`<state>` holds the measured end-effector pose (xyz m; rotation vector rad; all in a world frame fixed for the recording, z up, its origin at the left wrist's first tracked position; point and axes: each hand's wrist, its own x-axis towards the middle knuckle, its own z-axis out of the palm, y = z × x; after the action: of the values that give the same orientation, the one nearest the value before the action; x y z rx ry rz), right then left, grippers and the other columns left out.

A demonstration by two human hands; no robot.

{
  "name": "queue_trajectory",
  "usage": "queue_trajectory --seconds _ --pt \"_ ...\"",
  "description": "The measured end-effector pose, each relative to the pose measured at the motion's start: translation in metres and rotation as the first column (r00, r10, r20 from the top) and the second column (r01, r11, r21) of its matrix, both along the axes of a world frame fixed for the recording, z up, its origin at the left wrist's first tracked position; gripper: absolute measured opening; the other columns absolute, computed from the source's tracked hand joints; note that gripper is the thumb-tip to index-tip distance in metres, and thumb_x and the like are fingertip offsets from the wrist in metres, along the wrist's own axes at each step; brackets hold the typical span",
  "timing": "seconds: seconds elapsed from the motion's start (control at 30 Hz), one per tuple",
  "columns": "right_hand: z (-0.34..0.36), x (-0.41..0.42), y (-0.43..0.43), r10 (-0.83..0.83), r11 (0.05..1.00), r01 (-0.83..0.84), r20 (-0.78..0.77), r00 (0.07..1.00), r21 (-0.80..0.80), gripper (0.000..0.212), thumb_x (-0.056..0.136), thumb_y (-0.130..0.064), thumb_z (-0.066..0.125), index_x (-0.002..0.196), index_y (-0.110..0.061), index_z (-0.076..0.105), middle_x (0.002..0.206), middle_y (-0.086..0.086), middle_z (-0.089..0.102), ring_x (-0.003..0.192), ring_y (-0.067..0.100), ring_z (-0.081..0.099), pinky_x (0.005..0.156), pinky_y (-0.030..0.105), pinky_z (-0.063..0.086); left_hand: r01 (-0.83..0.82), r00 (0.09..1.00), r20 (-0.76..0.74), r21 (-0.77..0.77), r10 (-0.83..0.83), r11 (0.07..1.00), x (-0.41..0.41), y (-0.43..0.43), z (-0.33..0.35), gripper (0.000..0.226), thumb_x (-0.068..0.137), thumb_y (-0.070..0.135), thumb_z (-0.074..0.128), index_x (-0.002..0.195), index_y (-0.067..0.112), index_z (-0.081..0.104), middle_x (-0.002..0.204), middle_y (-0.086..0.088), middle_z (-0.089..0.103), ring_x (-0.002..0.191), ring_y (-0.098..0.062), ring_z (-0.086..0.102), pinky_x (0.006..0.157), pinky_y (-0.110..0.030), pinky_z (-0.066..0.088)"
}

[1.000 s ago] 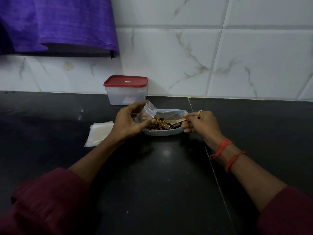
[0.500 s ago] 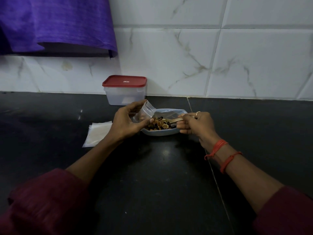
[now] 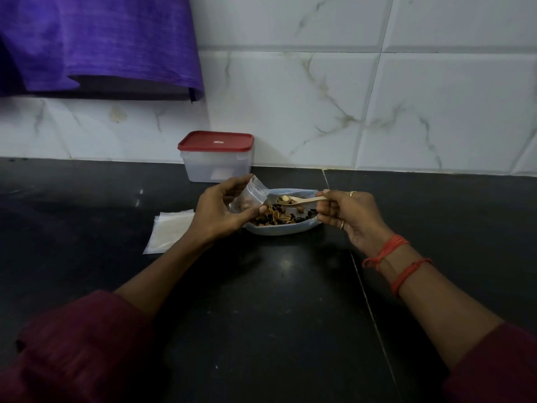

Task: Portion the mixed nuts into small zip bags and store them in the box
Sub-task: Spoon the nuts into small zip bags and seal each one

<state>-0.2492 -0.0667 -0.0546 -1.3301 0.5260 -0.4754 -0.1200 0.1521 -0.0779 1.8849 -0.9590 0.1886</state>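
Note:
A pale blue dish [image 3: 280, 230] of mixed nuts [image 3: 279, 218] sits on the black counter. My left hand [image 3: 220, 212] pinches a small clear zip bag [image 3: 250, 196] held open just left of the dish, with a few nuts inside. My right hand [image 3: 345, 215] grips a wooden spoon [image 3: 299, 201] by its handle. The spoon's bowl is loaded with nuts and hovers above the dish, close to the bag's mouth. The storage box [image 3: 216, 157], clear with a red lid on, stands against the wall behind the dish.
A stack of flat spare zip bags [image 3: 170, 228] lies on the counter left of my left hand. A purple cloth [image 3: 96, 45] hangs over the tiled wall at upper left. Dark counter [image 3: 270, 301] stretches toward me.
My right hand has lifted the spoon out of the nuts, now loaded, and raised it toward the bag's mouth. My left hand keeps the bag in place.

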Motion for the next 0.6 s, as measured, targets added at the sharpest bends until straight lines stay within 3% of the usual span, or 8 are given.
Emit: queue_trajectory --seconds 0.5,0.6 --pt "0.013 -0.006 0.025 0.100 0.995 -0.101 0.194 0.976 -0.002 0.016 0.098 -0.013 0.061 0.097 -0.003 0.074 0.071 0.006 0.072 0.060 0.010 0.069 0.056 0.023 0.059 -0.017 0.999 0.027 -0.005 0.018 1.000 -0.005 0.000 0.001 0.073 0.074 0.034 0.085 0.139 0.020 0.055 0.131 0.000 0.063 0.117 -0.011 0.059 0.096 -0.020 0.048" --pt "0.010 -0.005 0.031 0.160 0.984 -0.139 0.205 0.966 -0.113 0.017 0.097 -0.016 0.063 0.104 -0.005 0.074 0.075 0.005 0.074 0.069 0.013 0.072 0.063 0.024 0.060 -0.008 0.999 0.048 -0.004 0.008 1.000 -0.008 -0.001 0.003 0.074 0.073 0.036 0.085 0.138 0.021 0.055 0.130 0.002 0.064 0.116 -0.008 0.059 0.097 -0.021 0.049"
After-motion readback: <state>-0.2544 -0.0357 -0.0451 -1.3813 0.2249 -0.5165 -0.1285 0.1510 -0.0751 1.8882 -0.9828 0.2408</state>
